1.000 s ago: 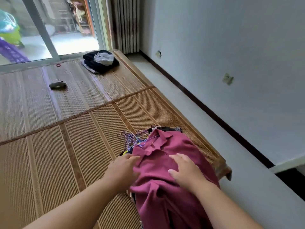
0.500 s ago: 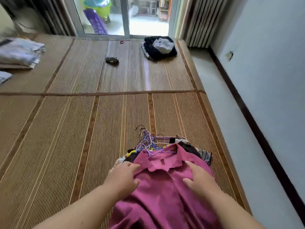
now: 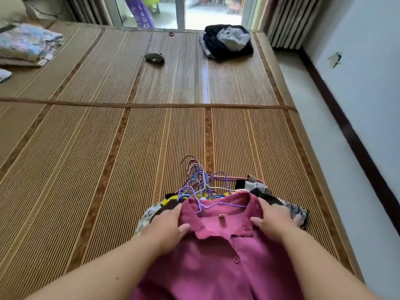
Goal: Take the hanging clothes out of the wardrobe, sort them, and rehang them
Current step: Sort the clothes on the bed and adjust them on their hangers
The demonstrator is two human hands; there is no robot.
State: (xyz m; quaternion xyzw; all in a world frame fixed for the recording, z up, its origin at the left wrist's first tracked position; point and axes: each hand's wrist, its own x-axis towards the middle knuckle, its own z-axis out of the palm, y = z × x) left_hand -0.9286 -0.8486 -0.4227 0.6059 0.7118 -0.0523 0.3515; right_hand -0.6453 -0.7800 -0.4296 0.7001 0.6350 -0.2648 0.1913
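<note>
**Clothes lying heaped on the mat, both hands gripping the top shirt**

Clothes (image 3: 295, 210) on their hangers are lying in a heap on a woven mat (image 3: 86, 169), and a pink shirt (image 3: 216, 263) is lying on top of the heap, collar pointing away from the person. A purple hanger (image 3: 218, 206) is sitting inside the pink shirt's open neck. Just beyond the pink shirt's collar, the hooks of the other hangers (image 3: 198, 177) are fanning out over the mat in purple, blue and pink. Patterned and yellow fabric is peeking out from under the pink shirt on both sides.

The left hand (image 3: 166, 226) is gripping the pink shirt at its left shoulder, thumb pressing on the collar and fingers curling round the edge of the cloth. The right hand (image 3: 273, 219) is holding the pink shirt's right shoulder the same way, fingers wrapping over the seam and thumb stretching towards the collar. Both forearms are reaching in along either side of the pink shirt.

Well beyond the pink shirt, a folded stack of dark clothing (image 3: 227, 43) with a grey piece on top is lying by a glass door (image 3: 194, 11). A small dark object (image 3: 154, 57) is resting on the mat far ahead of the pink shirt and a little to its left, and folded floral bedding (image 3: 28, 44) is sitting far off to the shirt's left.
</note>
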